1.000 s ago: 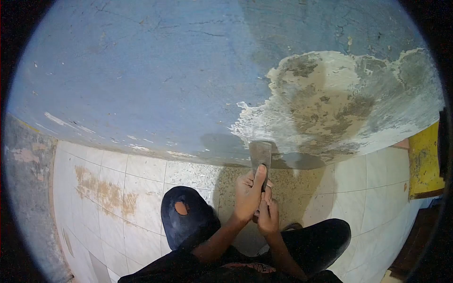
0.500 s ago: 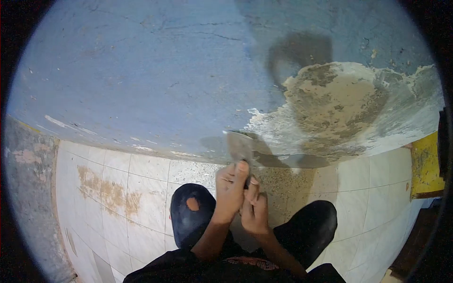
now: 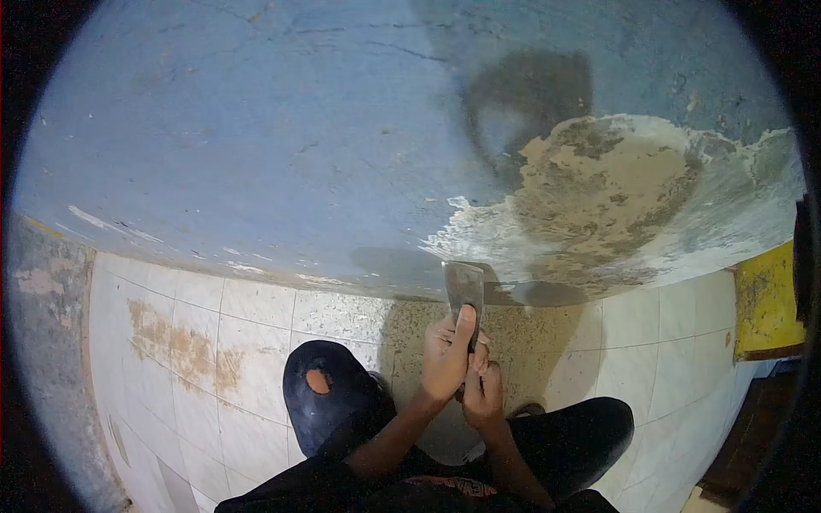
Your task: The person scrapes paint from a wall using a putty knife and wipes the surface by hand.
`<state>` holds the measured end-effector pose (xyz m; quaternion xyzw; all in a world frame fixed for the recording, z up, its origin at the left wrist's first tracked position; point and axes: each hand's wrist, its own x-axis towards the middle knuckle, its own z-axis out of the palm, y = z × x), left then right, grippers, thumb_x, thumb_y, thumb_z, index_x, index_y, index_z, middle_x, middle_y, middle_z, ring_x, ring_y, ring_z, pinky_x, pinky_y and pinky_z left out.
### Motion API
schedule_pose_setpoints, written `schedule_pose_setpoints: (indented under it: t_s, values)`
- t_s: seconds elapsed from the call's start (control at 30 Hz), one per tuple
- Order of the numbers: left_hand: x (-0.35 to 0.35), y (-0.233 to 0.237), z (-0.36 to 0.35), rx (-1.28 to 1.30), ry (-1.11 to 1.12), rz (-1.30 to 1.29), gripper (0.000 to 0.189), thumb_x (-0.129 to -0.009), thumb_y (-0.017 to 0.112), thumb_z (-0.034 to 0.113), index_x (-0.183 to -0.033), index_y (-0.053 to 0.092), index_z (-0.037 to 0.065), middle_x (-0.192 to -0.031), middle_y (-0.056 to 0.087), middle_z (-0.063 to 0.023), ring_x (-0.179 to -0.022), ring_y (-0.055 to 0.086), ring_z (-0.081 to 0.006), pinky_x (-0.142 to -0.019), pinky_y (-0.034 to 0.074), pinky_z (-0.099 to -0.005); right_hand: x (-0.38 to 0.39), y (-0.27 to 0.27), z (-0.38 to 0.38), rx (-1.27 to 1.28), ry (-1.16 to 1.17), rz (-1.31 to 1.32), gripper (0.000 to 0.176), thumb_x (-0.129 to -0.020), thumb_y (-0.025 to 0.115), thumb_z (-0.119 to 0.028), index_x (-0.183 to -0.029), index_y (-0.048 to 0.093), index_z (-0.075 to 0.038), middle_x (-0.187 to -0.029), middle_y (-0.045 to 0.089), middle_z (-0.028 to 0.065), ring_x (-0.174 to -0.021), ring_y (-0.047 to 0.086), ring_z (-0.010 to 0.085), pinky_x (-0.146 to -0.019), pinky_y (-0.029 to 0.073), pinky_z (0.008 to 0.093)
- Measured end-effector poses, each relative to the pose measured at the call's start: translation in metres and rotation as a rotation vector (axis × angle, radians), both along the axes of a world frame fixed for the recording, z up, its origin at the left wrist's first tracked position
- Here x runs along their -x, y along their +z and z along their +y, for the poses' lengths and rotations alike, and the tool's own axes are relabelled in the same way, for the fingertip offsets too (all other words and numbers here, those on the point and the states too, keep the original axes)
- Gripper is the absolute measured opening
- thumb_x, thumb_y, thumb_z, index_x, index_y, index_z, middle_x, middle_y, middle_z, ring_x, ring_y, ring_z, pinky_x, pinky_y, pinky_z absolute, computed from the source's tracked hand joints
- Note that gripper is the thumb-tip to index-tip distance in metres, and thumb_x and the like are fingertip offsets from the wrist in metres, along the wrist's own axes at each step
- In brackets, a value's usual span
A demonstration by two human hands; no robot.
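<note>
A flat metal scraper (image 3: 464,285) points up at the lower part of the blue wall (image 3: 282,145), its wide edge at the peeled whitish area. My left hand (image 3: 447,355) is wrapped round its dark handle, the thumb lying along the base of the blade. Just right of it and a little lower, my right hand (image 3: 484,389) closes on the lower end of the handle, which its fingers mostly hide. A large bare patch (image 3: 616,188) of beige and brown plaster shows on the wall at the right.
White floor tiles (image 3: 256,312) run below the wall, with brown stains at the left and scattered flakes near the hands. My bent knees (image 3: 329,393) flank my arms. A yellow panel (image 3: 765,299) stands at the right. A shadow falls on the wall.
Both hands and the scraper have moved right and slightly down in the view. More whitish bare surface shows along the wall's lower edge, left of the blade.
</note>
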<state>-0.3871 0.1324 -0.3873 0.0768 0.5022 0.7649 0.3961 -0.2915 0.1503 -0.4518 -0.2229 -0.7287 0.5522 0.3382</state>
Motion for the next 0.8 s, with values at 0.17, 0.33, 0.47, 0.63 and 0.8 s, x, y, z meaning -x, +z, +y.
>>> schedule_pose_setpoints:
  t_s: [0.17,0.33,0.47,0.63,0.8]
  values:
    - [-0.003,-0.01,0.0,-0.002,-0.023,-0.025,0.043,-0.093,0.038,0.036,-0.067,0.048,0.004,-0.044,0.042,-0.0031,-0.036,0.04,-0.0113,-0.038,0.034,-0.0251,-0.017,-0.025,-0.006,0.092,0.049,-0.225,0.01,-0.083,0.049,0.003,-0.085,0.04,0.002,-0.08,0.044,0.0128,-0.071,0.046,0.0218,-0.067,0.039,0.0326]
    - [0.002,-0.007,-0.003,0.053,-0.021,0.027,0.042,-0.093,0.041,0.035,-0.066,0.049,0.003,-0.043,0.042,-0.0029,-0.035,0.039,-0.0109,-0.037,0.033,-0.0248,-0.003,-0.033,-0.01,0.083,0.007,-0.221,0.018,-0.09,0.036,-0.008,-0.085,0.048,0.005,-0.07,0.052,0.0082,-0.064,0.052,0.0123,-0.053,0.042,0.0263]
    - [0.008,-0.008,-0.002,0.082,-0.001,0.074,0.043,-0.092,0.043,0.035,-0.067,0.05,0.001,-0.043,0.042,-0.0038,-0.035,0.04,-0.011,-0.036,0.033,-0.0241,0.016,-0.037,-0.013,0.327,-0.006,-0.001,0.018,-0.089,0.037,-0.01,-0.087,0.048,0.005,-0.073,0.054,0.0086,-0.065,0.053,0.0133,-0.055,0.043,0.027]
    - [0.016,-0.004,-0.004,0.118,-0.008,0.154,0.043,-0.091,0.044,0.034,-0.065,0.049,0.001,-0.043,0.042,-0.0045,-0.035,0.04,-0.0114,-0.036,0.034,-0.024,0.022,-0.045,-0.014,0.148,-0.083,-0.009,0.016,-0.087,0.038,-0.007,-0.089,0.048,0.006,-0.073,0.054,0.0091,-0.066,0.053,0.0153,-0.059,0.043,0.0284]
    - [0.042,0.043,-0.02,-0.173,0.219,0.105,0.043,-0.092,0.043,0.032,-0.065,0.05,-0.001,-0.045,0.044,-0.0043,-0.036,0.041,-0.0106,-0.036,0.033,-0.0233,0.065,0.078,0.006,0.095,0.27,-0.043,0.015,-0.082,0.05,-0.004,-0.071,0.045,0.005,-0.061,0.047,0.0146,-0.053,0.05,0.0225,-0.054,0.04,0.0303]
